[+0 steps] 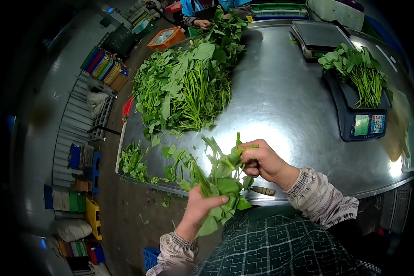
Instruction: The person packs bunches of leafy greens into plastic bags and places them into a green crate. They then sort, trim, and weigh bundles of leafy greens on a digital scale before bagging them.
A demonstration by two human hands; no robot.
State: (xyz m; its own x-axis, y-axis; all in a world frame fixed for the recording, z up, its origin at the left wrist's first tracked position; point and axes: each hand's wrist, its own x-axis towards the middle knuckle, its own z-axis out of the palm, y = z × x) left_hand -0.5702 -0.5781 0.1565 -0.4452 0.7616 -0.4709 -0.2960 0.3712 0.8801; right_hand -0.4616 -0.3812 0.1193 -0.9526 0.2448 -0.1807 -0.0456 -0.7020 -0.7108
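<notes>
My left hand point(198, 205) is closed around a small bunch of leafy greens point(225, 187), its thumb lying across the leaves and the stems pointing up and away. Just right of it, my right hand point(264, 162) pinches a green stem at the bunch's upper side. Below my right hand, by the table's near edge, lies a tool with a brown handle point(262, 190); its other end is hidden by leaves. Loose sprigs point(181, 165) are scattered left of the bunch. Beyond them rises a large heap of the same greens point(184, 87).
On the metal table point(271, 92), a digital scale point(364, 125) at the right carries a bundle of greens point(361, 76). Behind it stands a second scale point(322, 34). Across the table is another person's hand point(202, 24) beside the heap. An orange crate point(166, 38) stands beyond the left edge.
</notes>
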